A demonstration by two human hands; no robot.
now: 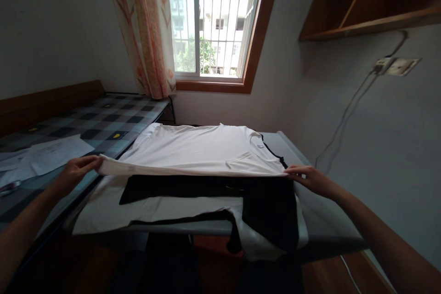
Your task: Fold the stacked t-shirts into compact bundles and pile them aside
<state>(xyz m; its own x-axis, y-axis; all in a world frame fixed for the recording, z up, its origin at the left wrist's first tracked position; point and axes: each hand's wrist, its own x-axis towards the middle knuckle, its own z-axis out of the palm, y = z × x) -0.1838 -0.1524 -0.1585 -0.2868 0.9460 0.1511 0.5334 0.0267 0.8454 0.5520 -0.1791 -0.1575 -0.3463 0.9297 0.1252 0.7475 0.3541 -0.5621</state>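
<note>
A white T-shirt (193, 147) is stretched sideways over the table, its neckline to the right and its near edge pulled taut. My left hand (80, 167) pinches the near left corner by the hem. At the other end, my right hand (308, 178) pinches the shirt near the shoulder, just beside the collar. Beneath it lies a black garment (272, 211), partly covered by the white one. Under that, another white garment (155, 209) spreads out and hangs over the table's front edge.
The grey table (330, 216) stands below the window (213, 23). A bed with a checked mattress (103, 119) is on the left, bearing paper sheets (55, 154). A wooden shelf (372, 23) and a wall socket (401, 66) with cables are on the right wall.
</note>
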